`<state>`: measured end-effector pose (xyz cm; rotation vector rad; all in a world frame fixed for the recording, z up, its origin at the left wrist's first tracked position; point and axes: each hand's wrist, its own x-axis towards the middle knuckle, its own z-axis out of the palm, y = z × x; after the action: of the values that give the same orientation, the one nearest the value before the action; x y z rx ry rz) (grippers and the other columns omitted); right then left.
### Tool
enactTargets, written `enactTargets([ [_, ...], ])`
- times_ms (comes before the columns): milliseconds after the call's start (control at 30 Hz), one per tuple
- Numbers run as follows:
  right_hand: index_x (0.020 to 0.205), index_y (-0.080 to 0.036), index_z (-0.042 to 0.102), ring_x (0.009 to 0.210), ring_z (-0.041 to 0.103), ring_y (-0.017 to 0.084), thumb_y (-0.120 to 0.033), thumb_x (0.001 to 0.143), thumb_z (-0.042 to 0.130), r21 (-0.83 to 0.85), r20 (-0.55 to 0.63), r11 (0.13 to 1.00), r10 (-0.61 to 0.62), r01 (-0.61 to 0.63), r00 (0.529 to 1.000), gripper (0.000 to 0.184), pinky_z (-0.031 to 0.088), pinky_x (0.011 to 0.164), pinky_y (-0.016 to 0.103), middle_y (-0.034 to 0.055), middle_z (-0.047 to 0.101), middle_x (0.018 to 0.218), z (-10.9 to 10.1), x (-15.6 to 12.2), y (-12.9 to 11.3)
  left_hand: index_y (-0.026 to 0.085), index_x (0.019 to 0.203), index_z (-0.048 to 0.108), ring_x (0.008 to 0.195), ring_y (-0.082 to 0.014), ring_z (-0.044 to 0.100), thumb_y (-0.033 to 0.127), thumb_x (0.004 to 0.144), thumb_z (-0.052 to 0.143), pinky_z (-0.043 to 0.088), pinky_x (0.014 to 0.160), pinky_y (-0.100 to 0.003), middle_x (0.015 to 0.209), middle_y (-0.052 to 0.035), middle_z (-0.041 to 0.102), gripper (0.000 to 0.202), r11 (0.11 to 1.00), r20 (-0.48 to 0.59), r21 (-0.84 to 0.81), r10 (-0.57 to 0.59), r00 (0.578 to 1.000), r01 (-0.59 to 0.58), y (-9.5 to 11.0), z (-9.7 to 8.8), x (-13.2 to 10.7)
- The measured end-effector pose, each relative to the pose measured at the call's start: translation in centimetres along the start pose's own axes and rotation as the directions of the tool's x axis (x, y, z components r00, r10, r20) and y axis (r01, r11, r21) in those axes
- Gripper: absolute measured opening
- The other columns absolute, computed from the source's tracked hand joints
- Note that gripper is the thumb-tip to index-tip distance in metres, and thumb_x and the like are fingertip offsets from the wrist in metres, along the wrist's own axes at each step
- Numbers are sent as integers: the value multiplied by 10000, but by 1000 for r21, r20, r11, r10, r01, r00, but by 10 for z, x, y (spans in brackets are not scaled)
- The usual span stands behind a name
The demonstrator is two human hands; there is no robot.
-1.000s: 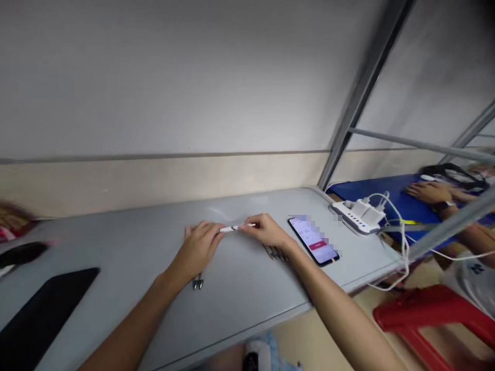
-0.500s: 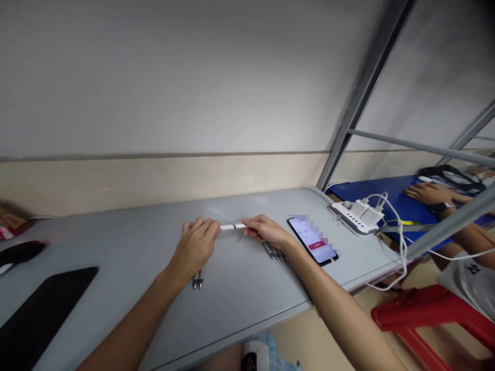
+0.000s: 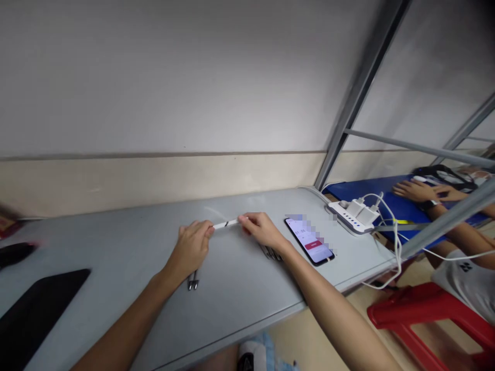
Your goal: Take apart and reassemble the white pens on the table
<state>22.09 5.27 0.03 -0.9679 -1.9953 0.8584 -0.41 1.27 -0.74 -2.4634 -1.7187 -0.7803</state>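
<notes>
My left hand (image 3: 192,248) and my right hand (image 3: 263,230) each pinch one end of a slim white pen (image 3: 226,224) held level just above the grey table (image 3: 116,257). Both hands are closed on it. Two more pens (image 3: 192,282) lie on the table under my left wrist, only their metal ends showing. Several pens (image 3: 271,253) lie under my right wrist. A phone (image 3: 309,240) with a lit screen lies flat just right of my right hand.
A white power strip (image 3: 350,217) with chargers and white cables sits at the table's right end. A black pad (image 3: 34,314) lies at the left. Another person's hands (image 3: 419,191) rest on a blue table to the right. A red stool (image 3: 425,314) stands below.
The white pen between my hands has tilted slightly and less of it shows; my hands have drawn a little closer together. The view has shifted slightly right.
</notes>
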Motion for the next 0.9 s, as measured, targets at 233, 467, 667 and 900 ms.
enactTargets([
  [233,1031,-169,644,707,544,130,-384,846,584,62,-34,998,-6,8,999,290,385,625,231,29,637,822,-2,0,1,200,860,529,834,-201,542,309,967,276,305,770,-344,822,-25,609,296,1000,35,5,-16,999,16,6,0,-2],
  [467,991,-172,649,748,543,126,-301,803,634,55,-59,996,-72,76,996,229,394,653,226,30,639,885,-4,1,1,214,923,539,869,-201,536,358,973,283,298,796,-353,868,-24,627,298,1000,62,7,-16,998,16,8,-2,-2],
  [667,861,-165,674,665,517,124,-310,878,524,-6,-9,1000,-10,10,1000,209,389,636,240,18,623,738,-5,1,1,226,1007,538,895,-209,543,360,968,304,304,811,-360,915,-39,640,273,1000,70,-12,1,998,0,8,-2,-3],
  [900,982,-167,672,655,522,121,-344,863,557,-9,11,1000,18,-18,1000,242,379,621,234,13,627,733,-5,1,2,219,984,544,891,-209,556,332,960,330,302,792,-340,918,-37,638,242,1000,60,-6,-1,998,2,9,-1,-3],
])
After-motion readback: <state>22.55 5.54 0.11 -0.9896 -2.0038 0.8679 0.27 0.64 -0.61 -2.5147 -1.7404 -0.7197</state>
